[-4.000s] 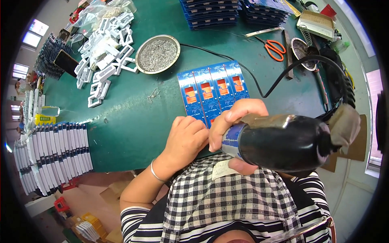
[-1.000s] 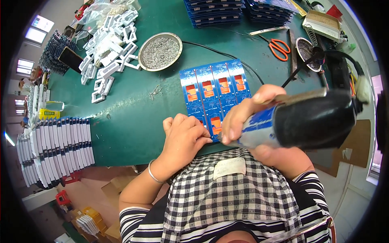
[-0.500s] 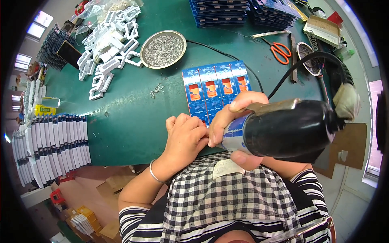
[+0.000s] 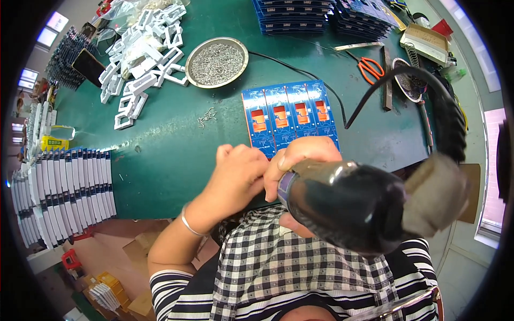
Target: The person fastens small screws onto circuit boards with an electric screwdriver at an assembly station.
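My right hand (image 4: pixel 302 152) is wrapped round a black electric screwdriver (image 4: pixel 348 206), its rear end raised toward me and its tip hidden behind my fingers. My left hand (image 4: pixel 240 172) has its fingers curled in at the near left edge of a blue circuit board panel (image 4: pixel 292 99), close beside my right fingers. Whatever the left fingers pinch is hidden. The panel lies flat, with orange showing through its several rectangular cutouts. Left of it lies a small group of loose screws (image 4: pixel 206 117).
A metal bowl of screws (image 4: pixel 217 63) stands beyond the panel, right of piled white plastic frames (image 4: pixel 142 83). Stacked blue boards (image 4: pixel 292 16) are at the back. Orange-handled scissors (image 4: pixel 369 69) lie at right. White-framed assemblies (image 4: pixel 72 184) stand in rows at left. The screwdriver's cable (image 4: pixel 447 96) arcs over the right side.
The screwdriver's rear end has swung toward me and its grip has shifted left. My right hand has moved slightly left with it; my left hand stays by the panel's near edge, fingers curled.
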Action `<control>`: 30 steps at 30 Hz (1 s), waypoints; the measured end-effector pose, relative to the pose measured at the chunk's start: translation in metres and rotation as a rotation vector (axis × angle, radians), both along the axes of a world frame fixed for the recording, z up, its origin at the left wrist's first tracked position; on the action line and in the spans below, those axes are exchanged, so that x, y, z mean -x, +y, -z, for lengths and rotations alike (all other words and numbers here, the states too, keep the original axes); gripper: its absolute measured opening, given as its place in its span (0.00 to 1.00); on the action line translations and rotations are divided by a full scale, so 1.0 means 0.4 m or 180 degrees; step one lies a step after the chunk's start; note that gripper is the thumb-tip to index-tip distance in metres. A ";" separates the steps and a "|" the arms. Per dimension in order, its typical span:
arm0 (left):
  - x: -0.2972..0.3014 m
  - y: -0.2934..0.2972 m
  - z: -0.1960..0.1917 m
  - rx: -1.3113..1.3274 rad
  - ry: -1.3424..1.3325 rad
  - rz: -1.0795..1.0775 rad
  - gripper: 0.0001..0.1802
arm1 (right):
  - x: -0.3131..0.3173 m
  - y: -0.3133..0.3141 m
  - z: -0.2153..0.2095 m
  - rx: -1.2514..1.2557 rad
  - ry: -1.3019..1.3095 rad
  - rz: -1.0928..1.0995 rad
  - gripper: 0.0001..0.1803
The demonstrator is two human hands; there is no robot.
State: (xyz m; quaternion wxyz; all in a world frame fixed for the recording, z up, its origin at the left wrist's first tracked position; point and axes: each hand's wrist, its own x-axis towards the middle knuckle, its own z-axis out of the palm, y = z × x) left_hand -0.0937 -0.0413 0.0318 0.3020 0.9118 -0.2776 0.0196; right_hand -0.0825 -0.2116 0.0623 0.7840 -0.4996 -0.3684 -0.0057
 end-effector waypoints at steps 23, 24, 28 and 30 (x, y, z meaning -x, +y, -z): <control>-0.522 0.072 0.011 -0.0788 -0.0093 -0.1003 0.06 | -0.055 -0.136 -0.055 -0.0976 0.0648 0.0516 0.36; -0.520 0.075 0.005 -0.0770 -0.0105 -0.1058 0.07 | -0.049 -0.135 -0.056 -0.0848 0.0600 0.0632 0.36; -0.486 0.082 -0.012 -0.0473 -0.0190 -0.1189 0.08 | -0.042 -0.136 -0.038 -0.0883 0.0720 0.0564 0.36; -0.443 0.078 -0.027 -0.0326 -0.0206 -0.1253 0.08 | -0.043 -0.134 -0.032 -0.0897 0.0865 0.0635 0.36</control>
